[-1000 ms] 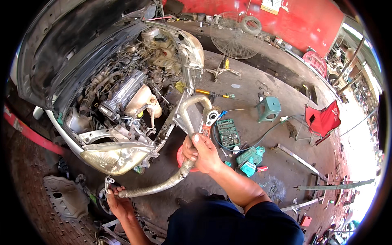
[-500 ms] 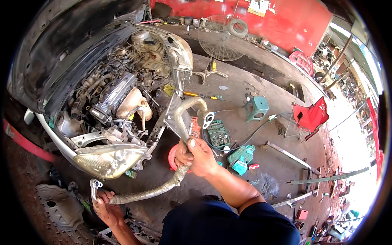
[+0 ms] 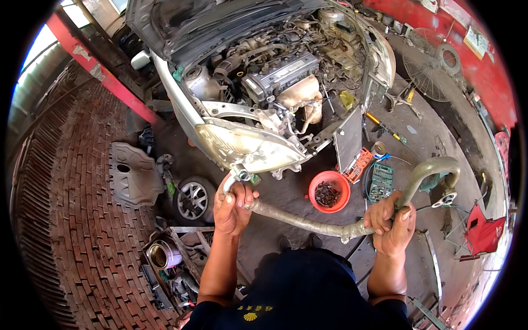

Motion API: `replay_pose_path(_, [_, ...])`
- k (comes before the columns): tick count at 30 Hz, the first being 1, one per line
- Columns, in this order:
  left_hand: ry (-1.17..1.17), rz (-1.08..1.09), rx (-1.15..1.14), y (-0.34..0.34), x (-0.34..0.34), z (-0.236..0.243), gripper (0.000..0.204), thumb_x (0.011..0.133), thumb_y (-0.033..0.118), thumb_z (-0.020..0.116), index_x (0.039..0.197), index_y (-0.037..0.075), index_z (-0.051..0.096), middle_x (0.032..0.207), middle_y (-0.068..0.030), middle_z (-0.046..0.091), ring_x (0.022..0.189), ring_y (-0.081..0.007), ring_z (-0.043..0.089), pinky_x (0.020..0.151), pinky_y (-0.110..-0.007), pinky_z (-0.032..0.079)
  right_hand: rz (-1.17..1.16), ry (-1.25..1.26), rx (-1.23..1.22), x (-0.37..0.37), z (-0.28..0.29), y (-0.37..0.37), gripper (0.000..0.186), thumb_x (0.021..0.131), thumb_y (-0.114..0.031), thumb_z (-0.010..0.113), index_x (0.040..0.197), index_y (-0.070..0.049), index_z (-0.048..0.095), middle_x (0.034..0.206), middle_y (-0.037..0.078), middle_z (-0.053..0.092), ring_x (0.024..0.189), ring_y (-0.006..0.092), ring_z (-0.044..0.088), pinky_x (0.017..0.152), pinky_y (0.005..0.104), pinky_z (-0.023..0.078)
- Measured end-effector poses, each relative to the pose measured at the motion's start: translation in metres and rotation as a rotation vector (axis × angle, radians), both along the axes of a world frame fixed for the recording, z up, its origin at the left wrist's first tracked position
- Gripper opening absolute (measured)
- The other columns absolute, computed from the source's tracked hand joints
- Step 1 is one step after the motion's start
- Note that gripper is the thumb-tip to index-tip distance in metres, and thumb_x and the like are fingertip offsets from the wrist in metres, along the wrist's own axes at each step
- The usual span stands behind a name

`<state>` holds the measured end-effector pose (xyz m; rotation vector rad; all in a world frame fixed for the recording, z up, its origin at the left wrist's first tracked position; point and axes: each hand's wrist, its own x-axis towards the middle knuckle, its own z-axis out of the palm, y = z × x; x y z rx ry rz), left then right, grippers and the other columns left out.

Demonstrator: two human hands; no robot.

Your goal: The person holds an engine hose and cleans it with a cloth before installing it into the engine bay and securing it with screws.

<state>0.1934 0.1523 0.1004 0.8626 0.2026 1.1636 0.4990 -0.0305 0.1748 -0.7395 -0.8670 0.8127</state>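
we find the long silver hose held up in the air by both bare hands, spanning the space before the person's body at the front of a car with a raised bonnet. we record the left hand with its fingers curled closed around the hose near its left end; a bent metal tube rises there to a small end fitting. this fitting overlaps the clouded headlamp in our view, and we cannot tell whether the two touch. we record the right hand likewise closed, thumb and fingers wrapped around the hose just below its thick hooked metal section, which ends in a flange. between the hands we observe the ribbed length sagging slightly. beyond it, on the floor, we note a red bucket containing small dark parts, and near that a green tool case. on the left we list a spoked wheel and, just beside it, a grey metal shield. we see the engine exposed in its bay.
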Motion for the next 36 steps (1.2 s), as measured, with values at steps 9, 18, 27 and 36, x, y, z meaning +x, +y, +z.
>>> replay_pose_path(9, [0.059,0.079,-0.099,-0.006,-0.001,0.002,0.077,0.098,0.036,0.082,0.153,-0.006,0.049,0.080,0.0010,0.051,0.085,-0.0170,0.058,0.098,-0.042,0.058,-0.067,0.081,-0.108,0.006,-0.007,0.014,0.052,0.113,-0.055,0.054,0.093,-0.007,0.052,0.059,-0.005,0.036,0.049,0.0081,0.039,0.056,0.0318,0.047])
replay_pose_path(18, [0.178,0.224,-0.257,-0.011,0.005,0.008,0.042,0.108,0.036,0.069,0.135,0.003,0.066,0.086,0.0030,0.049,0.087,-0.0144,0.055,0.095,-0.039,0.054,-0.059,0.333,-0.255,0.013,-0.003,0.019,0.047,0.117,-0.053,0.046,0.094,-0.012,0.049,0.061,-0.007,0.033,0.052,0.0076,0.034,0.061,0.0308,0.044])
replay_pose_path(27, [0.076,0.232,-0.421,-0.010,-0.002,-0.010,0.043,0.106,0.031,0.072,0.135,0.002,0.064,0.100,-0.0018,0.068,0.098,-0.0172,0.066,0.105,-0.041,0.055,0.008,0.539,-0.303,0.020,-0.024,0.023,0.043,0.115,-0.055,0.051,0.097,-0.016,0.052,0.063,-0.009,0.033,0.055,0.0069,0.032,0.068,0.0315,0.041])
replay_pose_path(36, [0.269,-0.002,-0.725,-0.049,0.008,-0.069,0.049,0.109,0.028,0.064,0.145,-0.004,0.054,0.110,-0.0061,0.066,0.103,-0.0196,0.068,0.107,-0.041,0.056,-0.118,1.044,-0.509,0.028,-0.168,0.009,0.039,0.111,-0.052,0.061,0.096,-0.016,0.057,0.066,-0.009,0.038,0.059,0.0084,0.037,0.073,0.0329,0.043])
